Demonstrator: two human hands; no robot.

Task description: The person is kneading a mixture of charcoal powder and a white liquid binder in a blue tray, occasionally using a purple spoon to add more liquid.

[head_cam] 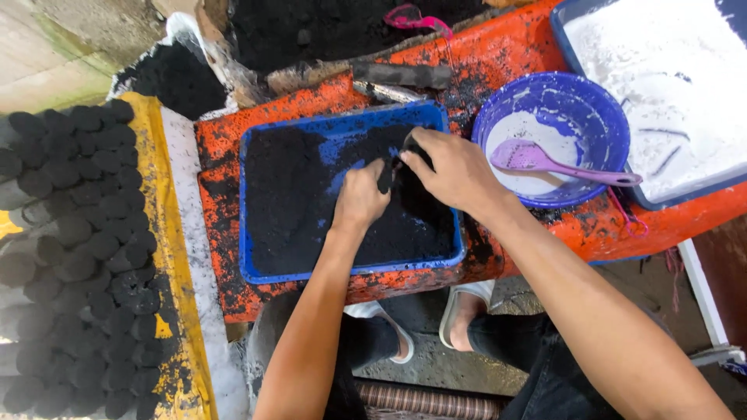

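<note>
- Left hand (360,196) closed over black powder in shallow blue plastic tray (257,268).
- Right hand (455,171) fingers pinching dark lump.
- Risk: powder spilling over tray rim if scooped hastily.

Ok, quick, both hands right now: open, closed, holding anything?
Left hand: closed in a fist on black powder in the blue tray.
Right hand: fingers curled over a dark lump; grip unclear.

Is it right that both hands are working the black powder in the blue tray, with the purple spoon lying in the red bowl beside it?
Not quite: the bowl is blue, not red, as the head view shows. The rest holds: the left hand and right hand are in the black powder in the blue tray, and the purple spoon lies in that bowl.
</note>
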